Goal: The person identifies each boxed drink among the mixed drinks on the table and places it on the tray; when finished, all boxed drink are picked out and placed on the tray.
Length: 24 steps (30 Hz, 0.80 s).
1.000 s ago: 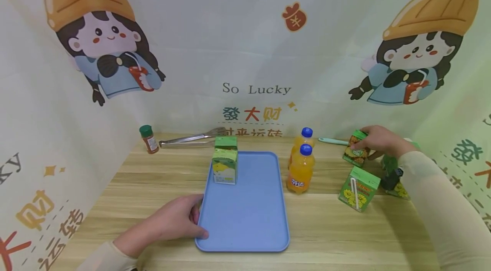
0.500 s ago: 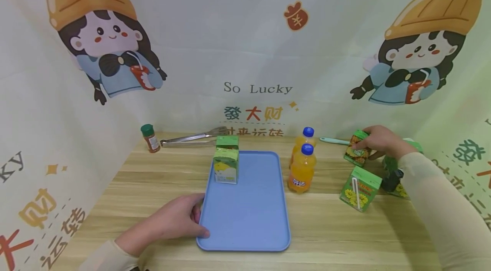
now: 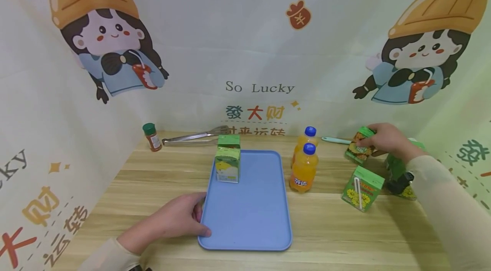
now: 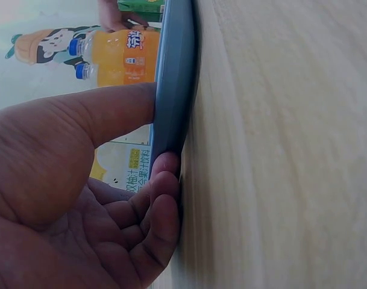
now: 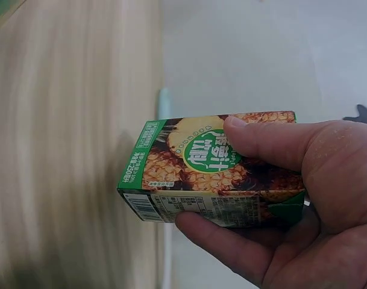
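Note:
My left hand (image 3: 180, 218) grips the left edge of a blue tray (image 3: 249, 215), thumb on the rim and fingers curled against its outer side. In the left wrist view, the tray's rim (image 4: 176, 78) sits between thumb and fingers. On the tray's back left corner stand two green juice boxes, the front one (image 3: 227, 168) with a pale yellow fruit picture. At the back right, my right hand (image 3: 387, 139) holds a pineapple juice box (image 5: 207, 156) between thumb and fingers. I cannot tell whether its base touches the table. Another green juice box (image 3: 362, 189) with yellow flowers stands in front of it.
Two orange soda bottles (image 3: 303, 173) stand right of the tray. Metal tongs (image 3: 193, 137), a green-capped spice jar (image 3: 152, 138) and a pale turquoise handle (image 3: 335, 140) lie or stand along the back. Dark and green items (image 3: 399, 177) are partly hidden by my right sleeve.
The head view shifts slightly. My right hand and the pineapple juice box move a little up and to the right, the box tilting slightly. My left hand stays on the tray.

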Each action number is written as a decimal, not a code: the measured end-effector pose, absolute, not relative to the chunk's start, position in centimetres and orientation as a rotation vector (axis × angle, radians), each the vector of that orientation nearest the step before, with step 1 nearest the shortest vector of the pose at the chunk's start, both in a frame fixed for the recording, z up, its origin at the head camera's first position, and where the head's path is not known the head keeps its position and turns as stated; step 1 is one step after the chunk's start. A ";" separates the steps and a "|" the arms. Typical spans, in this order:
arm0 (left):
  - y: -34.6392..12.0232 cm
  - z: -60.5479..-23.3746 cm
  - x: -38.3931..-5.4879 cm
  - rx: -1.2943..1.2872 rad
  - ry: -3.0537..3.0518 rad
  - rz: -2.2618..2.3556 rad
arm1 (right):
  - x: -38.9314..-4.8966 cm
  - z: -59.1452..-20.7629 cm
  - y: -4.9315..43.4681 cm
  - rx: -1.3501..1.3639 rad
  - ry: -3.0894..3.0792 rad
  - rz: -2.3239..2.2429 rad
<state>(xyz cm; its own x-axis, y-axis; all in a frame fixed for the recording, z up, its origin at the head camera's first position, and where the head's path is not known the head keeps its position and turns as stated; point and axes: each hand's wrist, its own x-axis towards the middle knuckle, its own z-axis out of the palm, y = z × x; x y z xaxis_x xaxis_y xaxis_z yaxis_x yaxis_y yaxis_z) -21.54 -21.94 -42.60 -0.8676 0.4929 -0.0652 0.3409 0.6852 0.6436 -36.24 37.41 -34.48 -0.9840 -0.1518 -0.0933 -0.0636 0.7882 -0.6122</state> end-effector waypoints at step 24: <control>-21.9 -42.8 -21.6 0.665 2.664 0.952 | -31.7 -26.3 31.9 -0.303 2.962 -0.958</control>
<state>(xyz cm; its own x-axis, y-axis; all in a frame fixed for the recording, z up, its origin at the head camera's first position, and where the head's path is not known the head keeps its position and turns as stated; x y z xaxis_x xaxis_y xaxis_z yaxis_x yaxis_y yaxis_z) -21.58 -21.85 -42.76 -0.8690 0.4903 -0.0659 0.3376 0.6851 0.6455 -31.73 31.88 -26.25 -0.9811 -0.1877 0.0462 -0.1792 0.7935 -0.5816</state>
